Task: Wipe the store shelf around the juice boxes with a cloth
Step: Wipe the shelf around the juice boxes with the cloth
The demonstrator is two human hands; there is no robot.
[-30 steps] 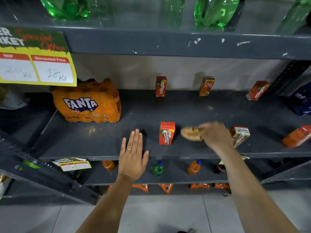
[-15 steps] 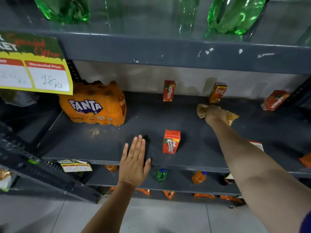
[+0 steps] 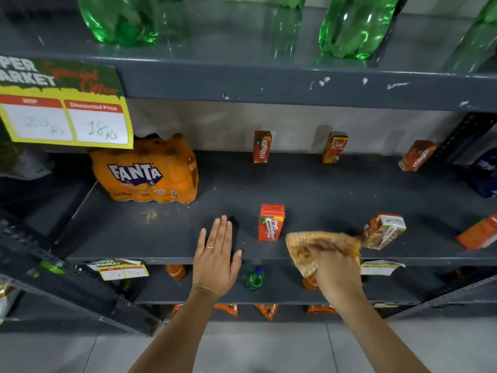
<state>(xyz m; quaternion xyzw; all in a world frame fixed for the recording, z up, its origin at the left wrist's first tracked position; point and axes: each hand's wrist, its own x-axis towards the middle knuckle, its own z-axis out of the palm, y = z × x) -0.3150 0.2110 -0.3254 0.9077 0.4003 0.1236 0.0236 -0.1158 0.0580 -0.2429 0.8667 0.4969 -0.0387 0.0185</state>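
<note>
The dark grey shelf [image 3: 309, 192] carries several small juice boxes. A red one [image 3: 270, 222] stands near the front edge, and a tilted one [image 3: 384, 230] sits to its right. Three more stand along the back wall: a Maaza box [image 3: 261, 147], a Real box [image 3: 334, 148] and a leaning Maaza box [image 3: 417, 155]. My right hand [image 3: 334, 267] grips a crumpled tan cloth [image 3: 320, 244] at the shelf's front edge, between the two front boxes. My left hand [image 3: 216, 258] lies flat with fingers spread on the front edge, left of the red box.
A shrink-wrapped orange Fanta pack [image 3: 146, 172] sits at the shelf's left. A yellow price sign [image 3: 63, 109] hangs from the upper shelf, which holds green bottles [image 3: 355, 25]. An orange box [image 3: 478, 234] lies at the far right. Small bottles [image 3: 255, 278] stand on the lower shelf.
My right hand has pulled the cloth from the back of the shelf near the Real box to the front edge. My left hand has stayed in place.
</note>
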